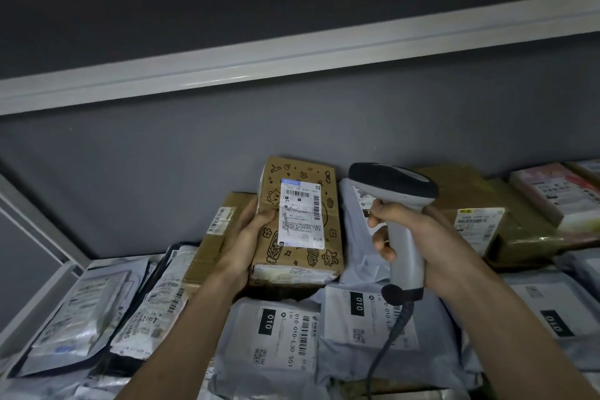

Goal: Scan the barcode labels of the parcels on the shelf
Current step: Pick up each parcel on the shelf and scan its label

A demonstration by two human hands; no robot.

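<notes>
The left hand (246,237) grips the left edge of a printed cardboard parcel (298,221), thumb curled over the front and fingers hidden behind, so the parcel stands tilted up with its white barcode label (302,214) facing out. Just to its right, apart from it, the right hand (418,237) wraps its grip round the handle of a grey barcode scanner (394,204), whose dark head points toward the back wall; its cable (389,341) drops away below the frame's edge. The held parcel rests against a plain carton (214,237) on its left and a grey bag behind the scanner. In front, grey mailer bags (272,344) marked 010 crowd the shelf (42,295) right to its near edge, and flat envelopes (81,318) overlap at the left beside the shelf's white rail. A taped brown box (487,224) sits to the right, partly cut off by other parcels. The upper shelf's white edge (292,52) runs overhead, leaving open grey wall above the pile. Most small print is unreadable.
</notes>
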